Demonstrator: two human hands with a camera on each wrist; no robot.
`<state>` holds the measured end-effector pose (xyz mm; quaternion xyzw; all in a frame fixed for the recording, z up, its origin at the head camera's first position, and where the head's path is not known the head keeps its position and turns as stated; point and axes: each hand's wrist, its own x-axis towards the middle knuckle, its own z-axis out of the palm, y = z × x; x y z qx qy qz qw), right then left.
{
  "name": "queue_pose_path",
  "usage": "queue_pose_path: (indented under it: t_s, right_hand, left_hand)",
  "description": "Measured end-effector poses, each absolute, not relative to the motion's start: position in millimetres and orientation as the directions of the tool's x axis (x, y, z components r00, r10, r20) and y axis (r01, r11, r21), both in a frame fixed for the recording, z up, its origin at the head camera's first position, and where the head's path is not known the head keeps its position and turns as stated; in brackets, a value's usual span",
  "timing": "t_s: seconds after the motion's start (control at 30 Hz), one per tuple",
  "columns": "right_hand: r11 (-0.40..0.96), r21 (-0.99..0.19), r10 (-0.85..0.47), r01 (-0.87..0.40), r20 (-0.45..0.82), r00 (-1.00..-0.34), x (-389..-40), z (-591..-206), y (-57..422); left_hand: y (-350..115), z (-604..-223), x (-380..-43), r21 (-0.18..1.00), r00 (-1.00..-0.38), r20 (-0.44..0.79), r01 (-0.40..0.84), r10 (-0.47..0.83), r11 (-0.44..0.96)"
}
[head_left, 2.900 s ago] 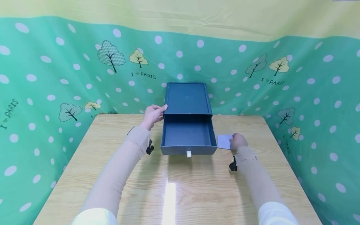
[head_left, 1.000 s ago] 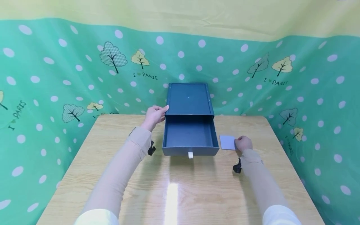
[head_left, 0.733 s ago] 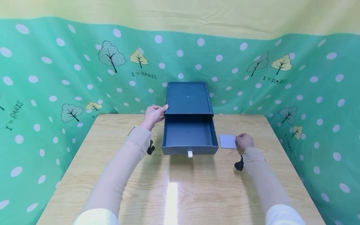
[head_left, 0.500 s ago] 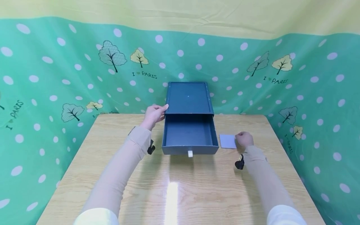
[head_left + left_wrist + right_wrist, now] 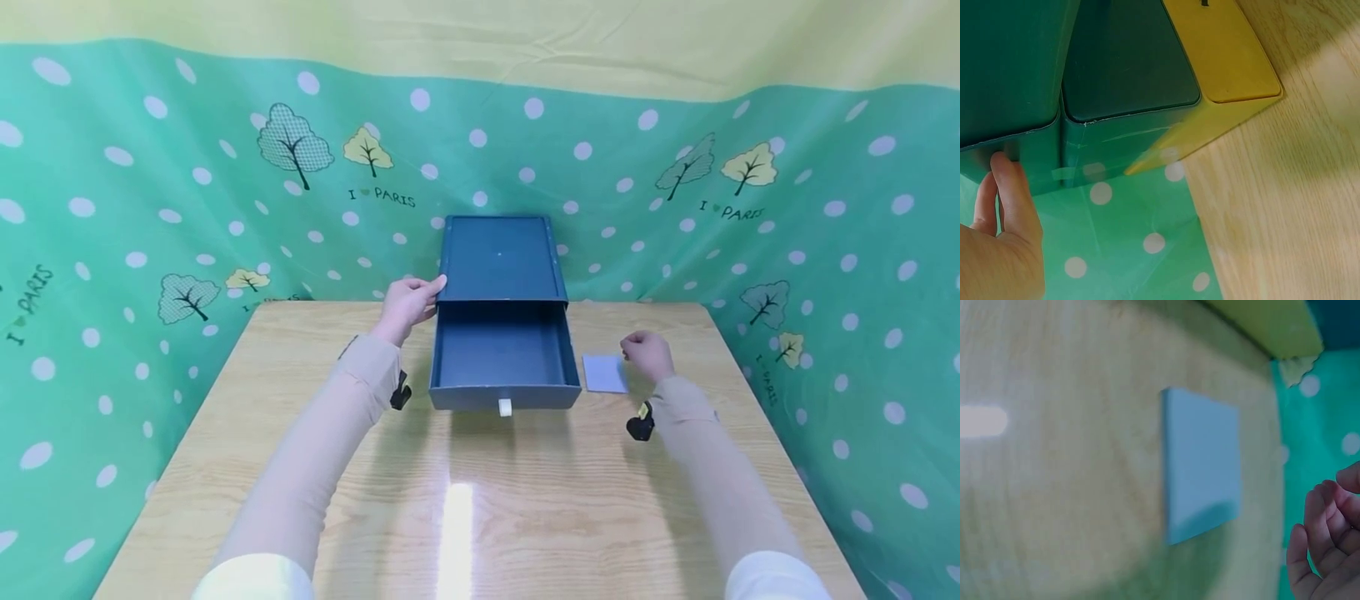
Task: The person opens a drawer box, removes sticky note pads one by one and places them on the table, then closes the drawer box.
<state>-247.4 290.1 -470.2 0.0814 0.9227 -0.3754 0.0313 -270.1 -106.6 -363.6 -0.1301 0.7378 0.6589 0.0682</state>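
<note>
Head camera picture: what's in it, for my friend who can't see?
A person's left hand touches a blue box with an open drawer. The right hand, holding nothing, is beside a pale square pad on a wood-grain table.

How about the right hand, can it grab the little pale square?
Yes, probably. The right hand holds nothing and is close beside the pale square. Nothing covers the square, and the open drawer is on its other side, not in between.
</note>
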Motion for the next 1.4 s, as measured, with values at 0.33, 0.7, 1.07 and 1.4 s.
queue_pose_path:
  t_s: [0.33,0.7,1.07,1.4]
  right_hand:
    - [0.707,-0.701,0.057,0.088,-0.067,-0.996,-255,-440,270]
    - [0.686,-0.727,0.029,0.031,-0.015,-0.999,-255,-419,261]
    - [0.591,-0.807,-0.024,0.013,-0.034,-0.999,-251,-388,245]
    - [0.495,-0.868,-0.116,-0.039,-0.021,-0.993,-243,-361,221]
  left_hand:
    - [-105,-360,-272,0.954,-0.955,-0.276,-0.286,-0.112,0.090]
    - [-102,-360,-273,0.954,-0.956,-0.274,-0.284,-0.105,0.093]
    - [-101,-361,-272,0.953,-0.956,-0.277,-0.287,-0.100,0.099]
    - [-105,-363,-269,0.955,-0.959,-0.265,-0.276,-0.103,0.109]
